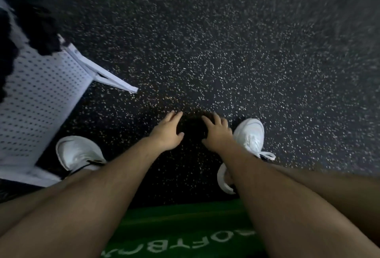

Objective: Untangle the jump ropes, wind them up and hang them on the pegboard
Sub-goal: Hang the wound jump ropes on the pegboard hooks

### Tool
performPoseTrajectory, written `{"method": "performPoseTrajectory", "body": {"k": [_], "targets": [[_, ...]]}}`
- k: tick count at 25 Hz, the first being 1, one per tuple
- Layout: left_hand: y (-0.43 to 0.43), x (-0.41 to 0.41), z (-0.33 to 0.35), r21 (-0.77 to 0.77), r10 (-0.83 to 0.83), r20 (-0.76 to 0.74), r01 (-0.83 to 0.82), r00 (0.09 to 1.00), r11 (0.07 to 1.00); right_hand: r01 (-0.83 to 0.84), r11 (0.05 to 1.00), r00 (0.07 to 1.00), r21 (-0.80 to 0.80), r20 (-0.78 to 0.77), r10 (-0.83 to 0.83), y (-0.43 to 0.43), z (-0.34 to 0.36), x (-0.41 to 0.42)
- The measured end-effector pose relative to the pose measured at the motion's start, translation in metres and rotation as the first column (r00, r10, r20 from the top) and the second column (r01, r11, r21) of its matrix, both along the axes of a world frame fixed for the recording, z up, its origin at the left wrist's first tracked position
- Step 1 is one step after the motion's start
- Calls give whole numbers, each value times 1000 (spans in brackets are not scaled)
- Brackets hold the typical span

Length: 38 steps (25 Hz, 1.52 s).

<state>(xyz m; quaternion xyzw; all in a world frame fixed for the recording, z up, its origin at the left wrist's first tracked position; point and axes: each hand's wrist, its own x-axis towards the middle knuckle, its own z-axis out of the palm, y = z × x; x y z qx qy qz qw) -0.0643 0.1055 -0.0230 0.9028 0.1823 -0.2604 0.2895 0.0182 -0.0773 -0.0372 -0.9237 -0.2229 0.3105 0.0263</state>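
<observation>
While the left hand [167, 132] and right hand [218, 134] are hovering at lower centre, fingers spread and gripping nothing, a dark blur between them, perhaps the jump ropes [193, 129], is awaiting gathering.

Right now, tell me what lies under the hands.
A dark clump on the speckled floor, between left hand and right hand. Too dark to tell if it is rope; palms hide its edges.

- Dim overall; speckled rubber floor [226, 52] reads near-black.
- Deep shadow pool on the floor at lower centre.
- Motion blur smears the pegboard [41, 93] and the floor speckles toward the edges.
- Wide-angle bowing at the borders; white shoes [78, 152] glare faintly.
</observation>
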Motion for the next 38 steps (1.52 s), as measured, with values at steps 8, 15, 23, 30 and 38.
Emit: {"method": "performPoseTrajectory", "body": {"k": [8,15,23,30,38], "targets": [[-32,19,-51,-155,39,-146,-62,989,986,107,994,994,-26,32,-106,0,-39,33],[-36,11,-46,-225,277,108,-248,955,942,317,897,948,309,-120,-294,17,-33,17],[15,-16,54,-430,701,244,-573,670,698,174,753,978,634,-24,-205,93,64,-12],[70,-77,158,-597,841,301,-600,449,533,-64,427,998,902,57,29,152,164,-79],[99,-139,222,-604,793,394,-520,464,604,480,284,869,830,-494,-25,193,228,-116]]}}
